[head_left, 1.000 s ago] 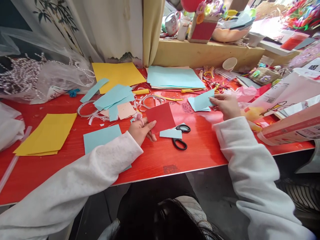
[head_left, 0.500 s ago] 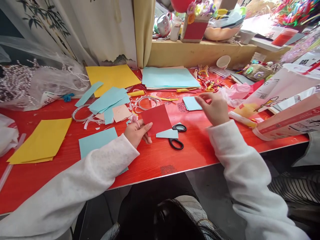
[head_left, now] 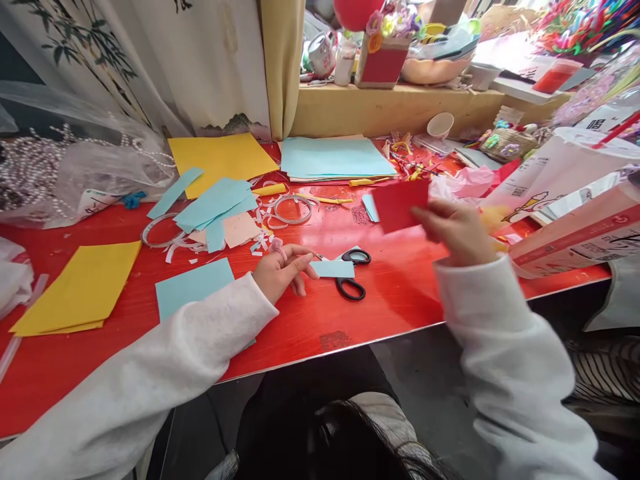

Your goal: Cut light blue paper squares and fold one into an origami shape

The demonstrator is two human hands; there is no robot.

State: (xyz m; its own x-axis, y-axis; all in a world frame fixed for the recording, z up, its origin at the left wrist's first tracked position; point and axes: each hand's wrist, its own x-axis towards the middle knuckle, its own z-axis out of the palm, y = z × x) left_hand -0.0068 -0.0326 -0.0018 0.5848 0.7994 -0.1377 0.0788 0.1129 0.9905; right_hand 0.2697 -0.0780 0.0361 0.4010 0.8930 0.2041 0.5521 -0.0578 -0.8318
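Note:
A square of red paper [head_left: 400, 203] is pinched at its right edge by my right hand [head_left: 461, 230], raised over the right part of the table and slightly blurred. Partly hidden behind it lies a small stack of light blue paper [head_left: 370, 208]. My left hand [head_left: 281, 272] is empty, its fingers loosely apart, just left of a pair of black-handled scissors [head_left: 351, 289]. A light blue paper strip [head_left: 335, 269] lies across those scissors, its left end close to my fingertips. Whether they touch it I cannot tell. Under my left forearm is a larger light blue sheet [head_left: 193, 283].
Yellow sheets [head_left: 77, 283] lie at the left, with a beaded plastic bag [head_left: 85, 157] behind. Paper scraps, tape rings [head_left: 293, 209] and a light blue stack [head_left: 335, 159] spread across the back. Drink cups [head_left: 575, 230] crowd the right edge.
The red paper has passed from my left hand to my right hand, which now holds it in front of the small blue stack. My left hand has stayed near the scissors and let go.

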